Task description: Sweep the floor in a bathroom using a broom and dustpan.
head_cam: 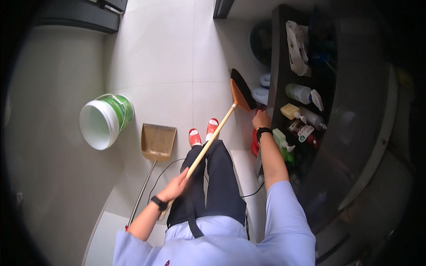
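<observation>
My left hand [173, 187] is wrapped around the pale wooden handle of a broom [213, 138]. The handle slants across my legs, up to an orange broom head [238, 94] with dark bristles at the foot of a dark shelf unit. My right hand [261, 119] is curled beside the shelf's front edge. Something red shows just past its fingers; whether they grip it is hidden. A metal-handled dustpan [159, 141] with a brownish pan stands left of my feet. Below my right hand, another red thing [255, 143] is partly covered by my wrist.
A white and green bucket [124, 109] is by the left wall. The dark shelf top [281, 36] holds a plastic bag [297, 48], a spray bottle [299, 93] and several pump bottles. Pale containers [260, 95] sit beside its base. A black cable [159, 176] runs behind my legs.
</observation>
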A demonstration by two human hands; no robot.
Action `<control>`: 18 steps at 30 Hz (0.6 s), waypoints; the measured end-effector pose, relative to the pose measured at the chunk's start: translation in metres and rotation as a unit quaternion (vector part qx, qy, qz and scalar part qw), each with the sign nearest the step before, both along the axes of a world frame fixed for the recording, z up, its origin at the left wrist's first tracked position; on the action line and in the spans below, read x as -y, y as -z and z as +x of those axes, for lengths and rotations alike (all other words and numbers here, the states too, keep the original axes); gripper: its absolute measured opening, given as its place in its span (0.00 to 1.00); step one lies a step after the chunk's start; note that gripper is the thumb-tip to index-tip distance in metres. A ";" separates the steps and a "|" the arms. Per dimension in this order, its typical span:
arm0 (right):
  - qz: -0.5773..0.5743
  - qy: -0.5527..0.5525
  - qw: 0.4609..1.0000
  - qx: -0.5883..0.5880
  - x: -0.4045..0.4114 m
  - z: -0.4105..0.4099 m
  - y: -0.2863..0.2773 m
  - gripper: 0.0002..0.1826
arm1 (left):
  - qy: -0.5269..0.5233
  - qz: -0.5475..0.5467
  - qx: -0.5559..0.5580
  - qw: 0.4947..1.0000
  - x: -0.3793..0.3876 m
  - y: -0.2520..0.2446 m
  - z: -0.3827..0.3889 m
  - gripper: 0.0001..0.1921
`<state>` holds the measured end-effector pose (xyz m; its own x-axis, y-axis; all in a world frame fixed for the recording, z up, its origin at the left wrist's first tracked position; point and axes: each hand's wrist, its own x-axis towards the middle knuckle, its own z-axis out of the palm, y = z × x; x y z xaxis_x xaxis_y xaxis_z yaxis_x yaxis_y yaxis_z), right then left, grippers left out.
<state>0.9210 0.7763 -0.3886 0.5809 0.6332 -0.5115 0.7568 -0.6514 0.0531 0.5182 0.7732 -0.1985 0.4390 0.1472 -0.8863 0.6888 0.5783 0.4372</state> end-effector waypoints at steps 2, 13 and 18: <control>-0.020 -0.060 0.998 0.016 -0.007 0.012 0.028 0.09 | 0.064 0.082 -0.003 0.995 -0.003 0.001 -0.001 0.26; -0.240 -0.291 0.893 0.245 -0.004 0.060 0.197 0.19 | 0.110 0.120 -0.051 0.985 -0.006 -0.001 0.022 0.29; -0.362 -0.294 0.855 0.228 -0.011 0.073 0.217 0.18 | 0.149 0.076 -0.071 0.983 -0.006 0.003 0.027 0.30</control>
